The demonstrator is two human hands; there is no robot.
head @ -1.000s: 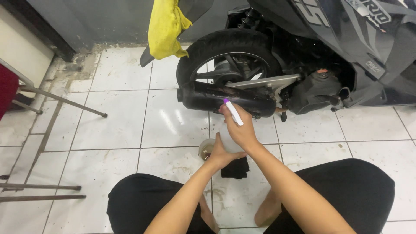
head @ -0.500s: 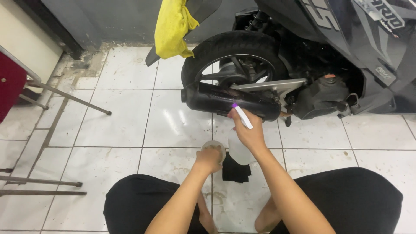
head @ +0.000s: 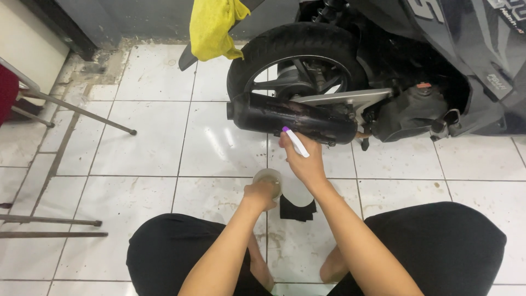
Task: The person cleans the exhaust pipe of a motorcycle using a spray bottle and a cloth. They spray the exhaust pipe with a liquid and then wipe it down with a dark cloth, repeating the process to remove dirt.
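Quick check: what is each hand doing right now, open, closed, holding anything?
Left hand: closed on a small round container on the floor.
Right hand: closed on a white brush, purple tip at the black exhaust.

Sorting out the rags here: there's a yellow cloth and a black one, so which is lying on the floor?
The black cloth, flat on the white tiles just behind the right hand. The yellow cloth hangs up above the rear wheel, off the floor.

My white brush [head: 296, 142] with its purple tip points up-left at the black exhaust, just below it; a small round clear container [head: 268, 179] sits upright on the white tile.
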